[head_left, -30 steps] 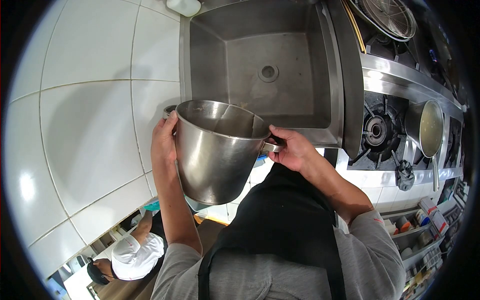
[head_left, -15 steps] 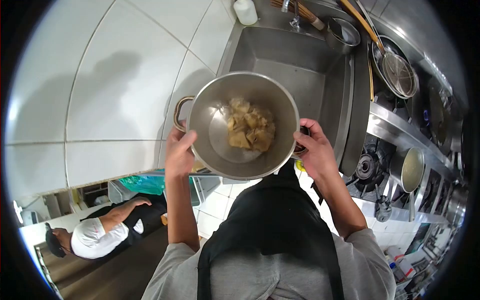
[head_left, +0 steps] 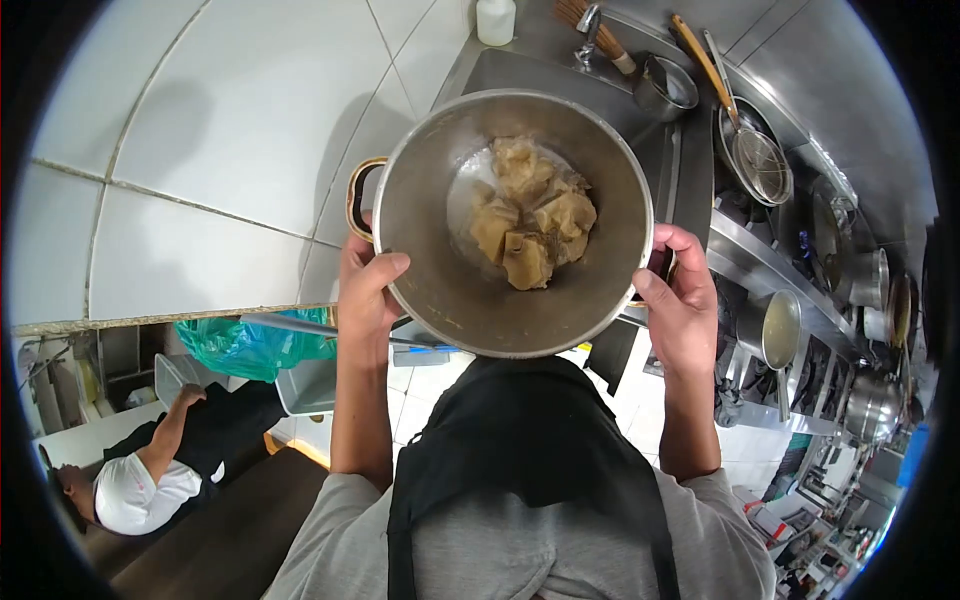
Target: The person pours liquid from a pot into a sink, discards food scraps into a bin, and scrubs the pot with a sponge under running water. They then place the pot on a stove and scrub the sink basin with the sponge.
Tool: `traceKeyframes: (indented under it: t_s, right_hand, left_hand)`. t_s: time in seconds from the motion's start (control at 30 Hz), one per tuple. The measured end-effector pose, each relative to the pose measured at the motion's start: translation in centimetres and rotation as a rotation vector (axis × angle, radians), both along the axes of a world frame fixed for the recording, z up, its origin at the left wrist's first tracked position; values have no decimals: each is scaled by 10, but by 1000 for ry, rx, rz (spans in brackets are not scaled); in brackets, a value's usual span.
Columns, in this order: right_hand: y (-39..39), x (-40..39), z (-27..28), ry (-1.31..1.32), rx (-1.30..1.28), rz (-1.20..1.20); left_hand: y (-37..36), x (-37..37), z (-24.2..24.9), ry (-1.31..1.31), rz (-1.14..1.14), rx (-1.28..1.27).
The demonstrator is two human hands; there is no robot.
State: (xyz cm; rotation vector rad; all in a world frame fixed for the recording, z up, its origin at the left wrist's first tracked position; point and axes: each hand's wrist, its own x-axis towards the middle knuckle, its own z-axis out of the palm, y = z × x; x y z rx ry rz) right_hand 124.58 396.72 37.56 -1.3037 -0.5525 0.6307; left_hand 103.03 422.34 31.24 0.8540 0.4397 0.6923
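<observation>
A large metal pot [head_left: 430, 270] is held up in front of my black apron, between both hands. Inside lie several light-brown chunks [head_left: 530, 210], gathered right of the middle of its base, with a whitish wet patch beside them. My left hand [head_left: 370, 285] grips the loop handle on the left side, thumb over the rim. On the opposite side my right hand [head_left: 682, 300] is closed round the other handle, its thumb pressed near the rim. Beyond the pot, partly covered by it, is the steel sink [head_left: 500, 72].
White tiled counter [head_left: 230, 130] spans the left. A faucet [head_left: 587, 45], a brush and a small metal pot [head_left: 665, 90] are at the sink's back. To the right, a saucepan [head_left: 778, 330] stands by the burners. Another person [head_left: 150, 480] is at lower left, near a green bag [head_left: 250, 345].
The pot has come closer to me and looks larger, now covering more of the sink. The chunks have shifted and spread within it. Both hands keep their grip.
</observation>
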Motion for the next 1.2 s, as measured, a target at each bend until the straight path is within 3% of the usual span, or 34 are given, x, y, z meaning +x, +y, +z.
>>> traceKeyframes:
  t_s: [0.33,0.43,0.53,0.6,0.63,0.67,0.73,0.87,0.97,1.03,1.07,1.1,1.13,1.2]
  right_hand:
    - [-24,-45,22,-95,23,-55]
    - [-38,-52,18,-150,2,-80]
    - [-45,-66,30,-207,-52,-99]
    - [-58,-66,21,-448,-102,-112]
    - [-59,-79,29,-348,-51,-41]
    - [-70,-85,28,-427,-115,-41]
    - [-97,-90,27,-781,-234,34]
    - [-118,-98,27,-1090,-359,-70]
    - [-116,-88,30,-1308,-274,-101]
    - [-167,-105,34,-1397,-211,-156]
    - [-182,-113,42,-1390,-302,-174]
    - [-194,-119,42,-1457,-357,-229]
    - [-205,-126,51,-1488,-370,-193]
    - [-223,-135,67,-1399,-314,0]
  left_hand:
    - [-10,-19,14,-103,-11,63]
    - [-16,-29,13,-76,-24,83]
    - [-34,-33,31,127,83,68]
    - [-37,-33,39,139,151,157]
    - [-44,-35,44,79,187,66]
    - [-51,-35,49,17,226,-22]
    - [-54,-41,49,-210,159,-110]
    - [-67,-52,61,-304,80,-226]
    - [-74,-51,58,-249,76,-261]
    - [-128,-75,57,-135,24,-239]
    - [-142,-81,53,-68,-15,-273]
    - [-158,-91,52,49,-8,-165]
    - [-182,-103,36,-104,70,289]
    - [-189,-95,34,59,53,-32]
